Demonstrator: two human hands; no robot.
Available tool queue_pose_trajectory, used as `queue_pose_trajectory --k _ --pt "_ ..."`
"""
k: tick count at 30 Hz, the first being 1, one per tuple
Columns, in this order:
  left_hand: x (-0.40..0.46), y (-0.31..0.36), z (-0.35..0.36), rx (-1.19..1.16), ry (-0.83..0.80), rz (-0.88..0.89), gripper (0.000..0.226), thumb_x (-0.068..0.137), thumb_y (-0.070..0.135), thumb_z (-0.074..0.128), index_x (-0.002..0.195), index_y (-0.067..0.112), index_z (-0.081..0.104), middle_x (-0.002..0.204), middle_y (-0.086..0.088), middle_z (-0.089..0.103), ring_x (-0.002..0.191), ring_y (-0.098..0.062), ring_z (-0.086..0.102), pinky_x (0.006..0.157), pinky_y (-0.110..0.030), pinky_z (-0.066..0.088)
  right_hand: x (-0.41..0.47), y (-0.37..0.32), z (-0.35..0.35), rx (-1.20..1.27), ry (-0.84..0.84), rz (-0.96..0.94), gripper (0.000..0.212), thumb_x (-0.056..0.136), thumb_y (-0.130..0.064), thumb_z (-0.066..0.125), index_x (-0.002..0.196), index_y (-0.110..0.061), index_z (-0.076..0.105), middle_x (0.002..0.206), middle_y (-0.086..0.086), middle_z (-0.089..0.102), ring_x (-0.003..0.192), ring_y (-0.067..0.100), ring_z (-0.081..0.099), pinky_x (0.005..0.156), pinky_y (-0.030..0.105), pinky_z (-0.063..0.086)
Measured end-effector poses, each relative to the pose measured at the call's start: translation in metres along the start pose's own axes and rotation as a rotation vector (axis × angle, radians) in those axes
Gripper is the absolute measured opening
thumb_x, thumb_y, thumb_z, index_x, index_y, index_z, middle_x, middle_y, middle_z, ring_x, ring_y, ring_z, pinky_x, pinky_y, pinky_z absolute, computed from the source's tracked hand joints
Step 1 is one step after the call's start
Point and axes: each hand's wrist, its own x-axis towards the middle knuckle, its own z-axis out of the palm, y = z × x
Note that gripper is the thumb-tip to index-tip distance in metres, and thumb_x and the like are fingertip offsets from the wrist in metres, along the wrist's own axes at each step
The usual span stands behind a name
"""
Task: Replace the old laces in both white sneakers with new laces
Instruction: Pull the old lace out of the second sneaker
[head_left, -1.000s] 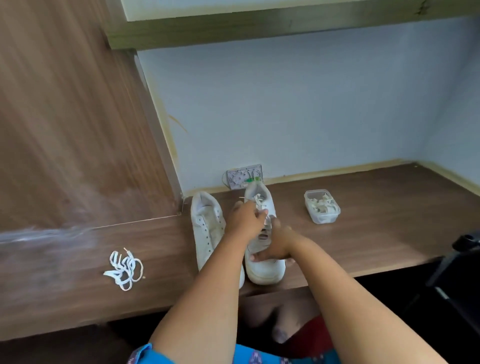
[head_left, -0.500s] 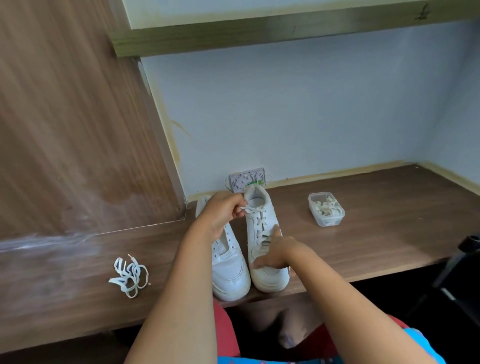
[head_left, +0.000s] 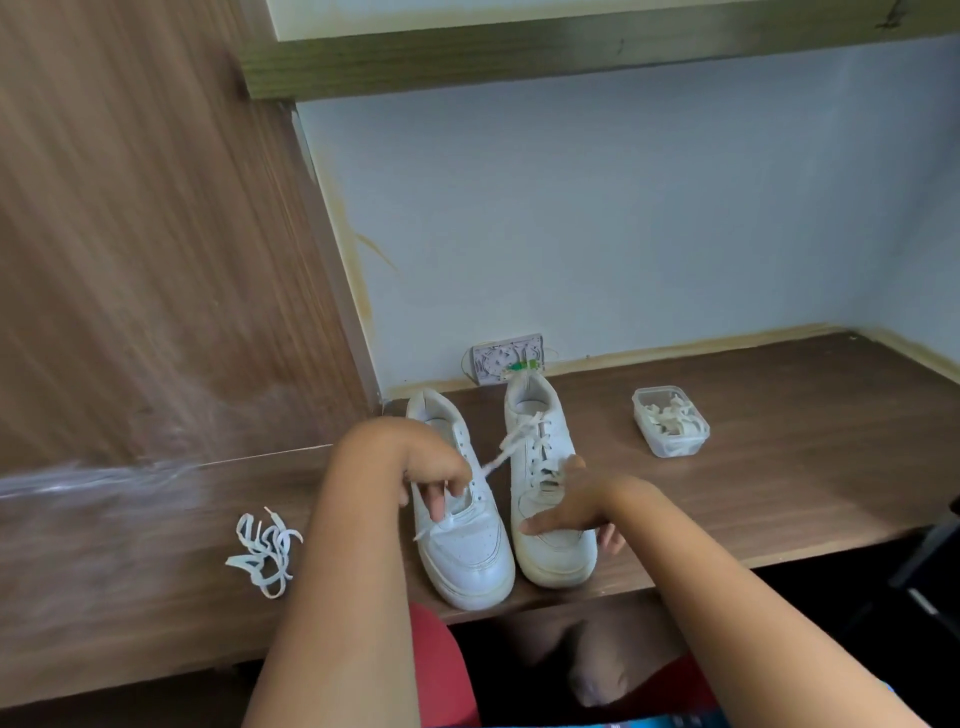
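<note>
Two white sneakers stand side by side on the wooden desk, toes toward me. The left sneaker (head_left: 462, 551) has no lace in its eyelets. The right sneaker (head_left: 545, 467) is still laced. My left hand (head_left: 431, 467) hovers over the left sneaker and pinches an end of the right sneaker's lace (head_left: 506, 447), drawn out taut to the left. My right hand (head_left: 576, 504) rests on the right sneaker's vamp and side, holding it down. A loose white lace (head_left: 262, 551) lies in a heap on the desk to the left.
A small clear plastic box (head_left: 670, 422) with laces inside sits on the desk to the right. A wall socket (head_left: 506, 358) is behind the sneakers. A wooden side panel (head_left: 156, 260) rises at left. The desk's front edge (head_left: 727, 564) runs just below the sneaker toes.
My left hand has moved from the top of the right sneaker down and left, pulling the lace end out with it. My right hand stays on the right sneaker.
</note>
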Motion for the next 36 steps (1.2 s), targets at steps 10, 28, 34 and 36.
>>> queue_pose_trajectory --k 10,28,34,36 --pt "0.112 0.051 0.037 0.046 0.566 0.393 0.016 0.088 0.022 0.062 0.103 0.018 0.061 0.108 -0.005 0.056 0.098 -0.021 0.054 0.077 -0.033 0.046 0.051 0.001 -0.023 0.286 0.668 -0.426 0.027 0.083 -0.006 0.063 0.109 -0.012 0.068 0.105 0.006 0.062 0.091 0.021 0.06 0.078 0.026 0.047" --pt "0.107 0.032 0.05 -0.144 0.717 0.495 0.018 0.079 0.037 0.075 0.092 0.034 0.063 0.105 0.012 0.053 0.098 -0.011 0.055 0.085 -0.034 0.045 0.077 0.023 0.009 0.43 0.864 -0.637 0.012 0.089 -0.003 0.059 0.095 -0.012 0.063 0.097 -0.002 0.053 0.081 0.008 0.054 0.073 0.016 0.044" --pt "0.127 0.049 0.062 -0.309 0.779 0.597 0.011 0.086 0.023 0.067 0.09 0.02 0.058 0.106 0.005 0.049 0.102 -0.015 0.049 0.08 -0.033 0.041 0.071 0.022 0.007 0.534 0.838 -0.76 0.019 0.092 -0.001 0.053 0.087 -0.019 0.056 0.083 -0.009 0.058 0.077 0.006 0.053 0.066 0.012 0.039" --pt "0.127 0.047 0.06 -0.466 0.736 0.671 0.013 0.088 0.013 0.064 0.086 0.021 0.054 0.096 0.008 0.053 0.085 -0.008 0.052 0.071 -0.027 0.039 0.071 0.024 0.003 0.518 0.846 -0.76 0.017 0.094 -0.003 0.053 0.088 -0.019 0.056 0.081 -0.015 0.059 0.078 0.006 0.053 0.068 0.015 0.039"
